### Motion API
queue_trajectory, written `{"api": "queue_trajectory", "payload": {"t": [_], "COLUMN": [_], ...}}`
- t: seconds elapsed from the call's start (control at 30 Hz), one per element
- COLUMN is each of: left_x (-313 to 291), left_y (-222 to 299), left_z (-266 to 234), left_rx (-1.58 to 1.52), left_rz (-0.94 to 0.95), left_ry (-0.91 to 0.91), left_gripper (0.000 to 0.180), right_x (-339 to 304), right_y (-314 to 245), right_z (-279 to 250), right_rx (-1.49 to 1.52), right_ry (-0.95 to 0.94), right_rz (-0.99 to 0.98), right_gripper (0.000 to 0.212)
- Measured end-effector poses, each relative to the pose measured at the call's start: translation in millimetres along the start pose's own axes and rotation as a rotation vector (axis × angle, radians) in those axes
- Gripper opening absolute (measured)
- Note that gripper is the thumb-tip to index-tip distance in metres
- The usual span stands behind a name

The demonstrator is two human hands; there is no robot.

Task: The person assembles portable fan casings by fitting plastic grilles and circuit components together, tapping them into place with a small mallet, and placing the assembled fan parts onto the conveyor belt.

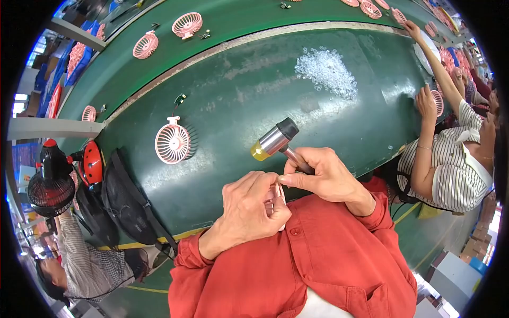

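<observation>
Holding a pink part (281, 194), left hand (248, 204) meets right hand (330, 177) (mallet (275, 140) alongside).

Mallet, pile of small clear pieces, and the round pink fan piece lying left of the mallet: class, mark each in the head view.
Mallet (273, 140): head view, on its metal head.
Pile of small clear pieces (327, 72): head view, mid-pile.
Round pink fan piece (174, 143): head view, near its hub.

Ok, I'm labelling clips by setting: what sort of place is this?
Probably a small-fan assembly factory: pink fan housings lie on what looks like a green conveyor belt, small clear pieces are heaped on the worktable, and a soft-faced mallet is in the right hand.
</observation>
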State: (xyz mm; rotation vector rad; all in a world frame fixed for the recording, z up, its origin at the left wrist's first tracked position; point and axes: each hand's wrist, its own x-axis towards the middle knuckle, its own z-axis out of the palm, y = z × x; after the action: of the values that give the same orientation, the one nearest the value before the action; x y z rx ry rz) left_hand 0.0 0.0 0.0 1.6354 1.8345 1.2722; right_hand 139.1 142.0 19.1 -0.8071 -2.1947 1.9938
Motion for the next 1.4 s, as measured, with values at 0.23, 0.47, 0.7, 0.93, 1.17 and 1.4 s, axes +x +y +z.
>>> {"api": "queue_trajectory", "payload": {"t": [0.23, 0.47, 0.7, 0.93, 1.17, 1.4], "left_x": [2.1, 2.7, 2.6, 3.2, 15.2, 6.3], "left_y": [1.3, -1.1, -3.8, -3.8, -10.6, -39.7], "left_z": [1.4, 2.4, 5.3, 5.8, -9.1, 13.6], "left_rx": [-0.001, 0.018, 0.011, -0.021, -0.079, -0.608], "left_rz": [-0.034, -0.031, -0.053, -0.116, -0.116, -0.230], "left_ry": [-0.023, -0.026, -0.016, -0.027, -0.238, -0.309], "left_gripper": [0.024, 0.022, 0.020, 0.022, 0.021, 0.029], "right_x": [0.6, 3.7, 7.0, 8.3, 5.2, -4.3], "right_y": [1.3, 1.9, 7.1, 18.7, 8.8, 6.7], "right_z": [1.5, 4.1, 6.2, 10.9, -6.4, -10.7], "right_rx": [0.002, -0.153, -0.231, -0.310, -0.208, -0.126], "right_ry": [0.043, 0.046, 0.060, 0.125, 0.072, 0.100], "right_rz": [-0.060, -0.157, -0.255, -0.337, -0.170, -0.196], "right_gripper": [0.025, 0.025, 0.020, 0.016, 0.019, 0.025]}}
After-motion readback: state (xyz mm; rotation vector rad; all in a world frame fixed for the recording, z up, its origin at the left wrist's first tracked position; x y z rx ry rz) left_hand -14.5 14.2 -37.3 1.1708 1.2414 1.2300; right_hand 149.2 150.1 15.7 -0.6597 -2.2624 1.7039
